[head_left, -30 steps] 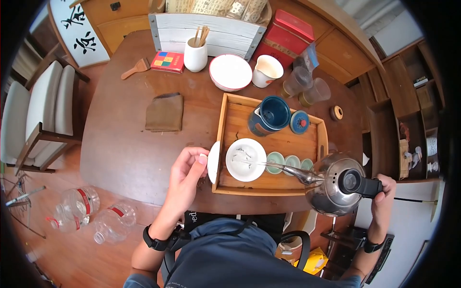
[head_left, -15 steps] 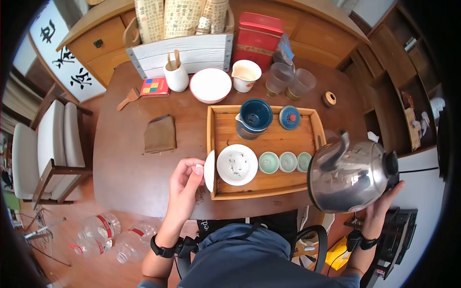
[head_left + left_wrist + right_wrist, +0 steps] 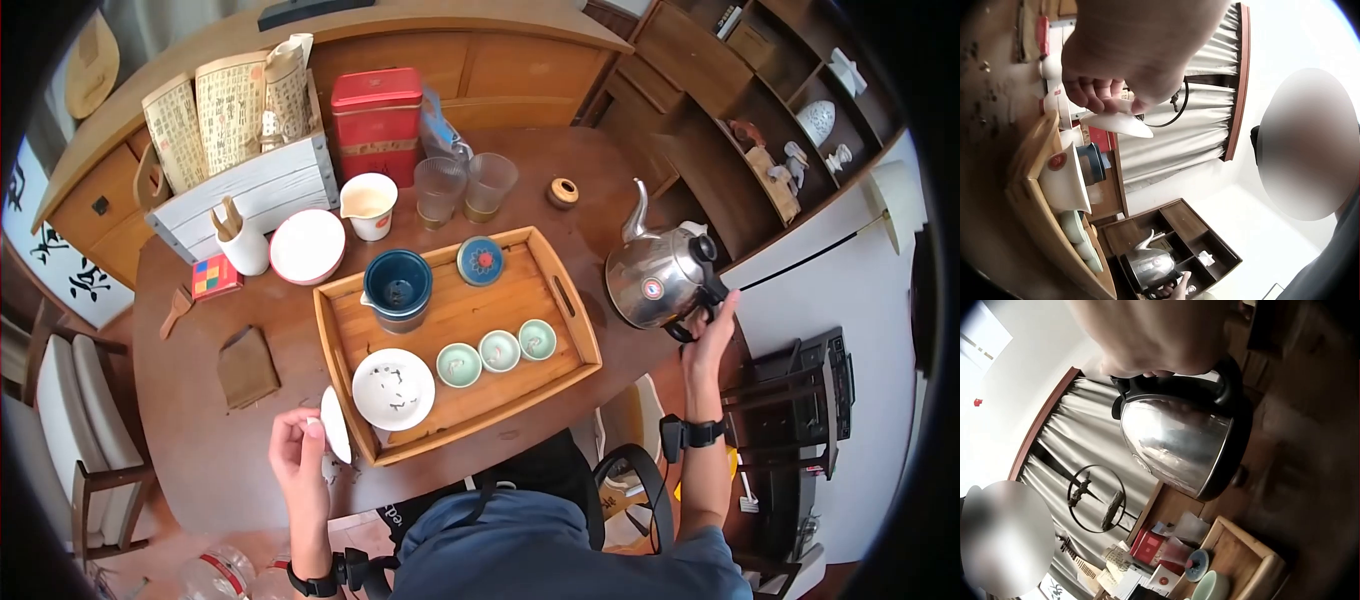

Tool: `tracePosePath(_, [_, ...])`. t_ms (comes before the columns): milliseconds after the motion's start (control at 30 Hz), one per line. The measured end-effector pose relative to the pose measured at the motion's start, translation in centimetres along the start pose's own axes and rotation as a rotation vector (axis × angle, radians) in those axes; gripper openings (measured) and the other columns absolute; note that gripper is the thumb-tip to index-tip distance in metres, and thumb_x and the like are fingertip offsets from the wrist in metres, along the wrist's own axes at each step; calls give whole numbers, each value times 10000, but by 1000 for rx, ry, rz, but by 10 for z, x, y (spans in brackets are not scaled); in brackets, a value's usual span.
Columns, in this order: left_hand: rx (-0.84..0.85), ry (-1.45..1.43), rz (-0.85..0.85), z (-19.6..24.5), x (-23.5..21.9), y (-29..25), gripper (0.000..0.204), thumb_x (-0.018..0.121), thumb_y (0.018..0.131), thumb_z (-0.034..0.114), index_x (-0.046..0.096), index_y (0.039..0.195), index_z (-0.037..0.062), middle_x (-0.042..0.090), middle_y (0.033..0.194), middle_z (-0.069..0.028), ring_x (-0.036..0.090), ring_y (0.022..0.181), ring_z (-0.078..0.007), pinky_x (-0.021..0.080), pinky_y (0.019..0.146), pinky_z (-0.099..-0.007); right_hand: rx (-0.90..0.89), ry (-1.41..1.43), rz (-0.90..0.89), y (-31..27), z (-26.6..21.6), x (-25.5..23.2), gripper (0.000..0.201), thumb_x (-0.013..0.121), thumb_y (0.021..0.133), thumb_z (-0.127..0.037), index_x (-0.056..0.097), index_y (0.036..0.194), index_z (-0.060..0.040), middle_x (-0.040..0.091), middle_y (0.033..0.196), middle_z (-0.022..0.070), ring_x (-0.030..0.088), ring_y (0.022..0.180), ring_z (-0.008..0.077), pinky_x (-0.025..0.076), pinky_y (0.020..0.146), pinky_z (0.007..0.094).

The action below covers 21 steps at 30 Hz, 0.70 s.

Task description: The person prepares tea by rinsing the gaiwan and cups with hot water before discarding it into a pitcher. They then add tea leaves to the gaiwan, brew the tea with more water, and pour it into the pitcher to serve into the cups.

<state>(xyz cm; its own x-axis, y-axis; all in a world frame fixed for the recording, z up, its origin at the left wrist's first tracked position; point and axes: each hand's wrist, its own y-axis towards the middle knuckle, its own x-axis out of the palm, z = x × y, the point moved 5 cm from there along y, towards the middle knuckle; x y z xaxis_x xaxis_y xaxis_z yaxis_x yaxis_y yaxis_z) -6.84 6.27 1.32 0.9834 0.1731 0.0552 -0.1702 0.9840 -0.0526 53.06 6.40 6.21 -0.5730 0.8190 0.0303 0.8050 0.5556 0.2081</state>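
Note:
My left hand pinches the knob of a white lid, which stands tilted on edge just off the tray's left end. A white gaiwan bowl with dark tea leaves in it sits in the near left corner of the wooden tray. Beside it run three pale green teacups in a row. Past the tray's right end, my right hand grips the black handle of a steel kettle, its spout pointing up and away. A dark blue pitcher and a blue lid occupy the tray's far side.
Behind the tray stand a white pitcher, a red-rimmed bowl, two clear cups and a red tin. A folded brown cloth lies left of the tray. A small round jar is at the far right.
The kettle was tipped with its spout over the gaiwan bowl; it has swung right, away from the tray, and turned spout-up. The left hand keeps the lid beside the tray. The head view has turned right.

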Motion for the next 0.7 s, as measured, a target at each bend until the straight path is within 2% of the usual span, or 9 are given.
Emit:
tracePosePath(67, [4,7,2,0,-2,1,197,637,1078,237,655,1115,44,631,911,17,540,802,-67,422,753,-232,-21,-19,7,1,19,2,624,453,1130,-593,519,708,-138,387,533,-56,334,431,75,242,445,283])
tracePosePath(133, [-5,13,15,4,-3,-1,201,639,1078,242,656,1114,46,627,903,18,540,801,-67,419,750,-232,27,-82,66,3,38,3,632,476,1120,-599,518,689,-139,405,537,-55,343,430,76,241,445,278])
tracePosePath(200, [-16,26,23,5,-3,-2,209,642,1077,250,656,1115,45,628,899,17,542,798,-67,421,750,-232,8,-62,50,-2,50,9,629,511,1113,-585,513,670,-139,415,542,-54,353,443,77,244,454,272])
tracePosePath(267, [-19,36,31,5,-5,-2,213,644,1077,254,657,1116,45,629,896,16,545,796,-67,423,750,-233,4,-57,39,-8,59,13,579,555,1110,-549,547,684,-157,465,584,-83,339,469,27,201,454,255])
tracePosePath(367, [-14,41,35,3,-7,-3,213,645,1078,253,658,1118,44,634,893,15,554,793,-67,429,747,-232,57,-65,90,-12,71,17,625,525,1108,-584,532,676,-133,425,549,-53,355,453,76,244,461,269])
tracePosePath(433, [-10,42,32,3,-8,-3,208,644,1079,246,658,1122,44,639,896,15,561,793,-66,435,742,-230,47,-54,122,-14,78,16,622,534,1103,-589,549,679,-134,438,557,-58,362,458,73,242,463,267])
tracePosePath(533, [-33,-4,19,-1,-11,-3,161,639,1069,144,653,1170,20,650,931,6,564,831,-67,441,758,-235,54,12,180,-15,86,17,613,548,1095,-598,580,688,-140,473,584,-67,380,476,61,237,469,261])
tracePosePath(700, [-49,-10,13,1,-7,-3,178,676,1049,119,658,1192,15,647,939,17,568,864,-65,467,782,-239,40,-10,164,-14,85,15,559,538,1110,-573,643,768,-143,508,649,-94,403,546,26,252,505,232])
